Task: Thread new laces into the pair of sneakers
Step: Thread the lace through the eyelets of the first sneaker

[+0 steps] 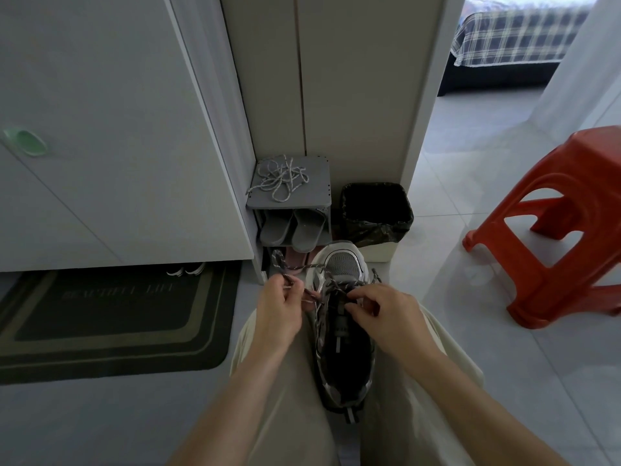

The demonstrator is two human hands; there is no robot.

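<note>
Counted: one sneaker [342, 334], two hands, one dark speckled lace [280, 264], one loose tangle of pale laces [280, 179]. Also one grey shoe rack [319, 196], two grey slippers [292, 228] on its shelf, something pinkish below them of unclear count, one bin [376, 213] with a black liner, one red stool [554, 237], one doormat [117, 317], and two pale shoe toes [186, 270] peeking from under the white cabinet [117, 129].

Sneaker lying on the lap between the thighs, toe far, heel near, opening upward. Dark speckled lace crossed through the farthest eyelets, with a loop standing out to the far left and a short end sticking out right of the toe. Left hand [279, 309] with fingers curled, pinching the lace just left of the sneaker. Right hand [386, 317] with fingers curled over the right row of eyelets, pinching the lace there. Pale tangle well apart, on top of the rack.

Rack and bin side by side just beyond the toe, against the wall. Cabinet edge close on the left. Stool well to the right, with bare tiled floor [453, 297] between it and the knee. Mat edge just left of the left thigh. Doorway at far right, plaid-covered bed [514, 38] beyond.

On the mat, dimly: "BEAUTIFUL LIFE". Small tag on the sneaker's tongue, too small to read.
</note>
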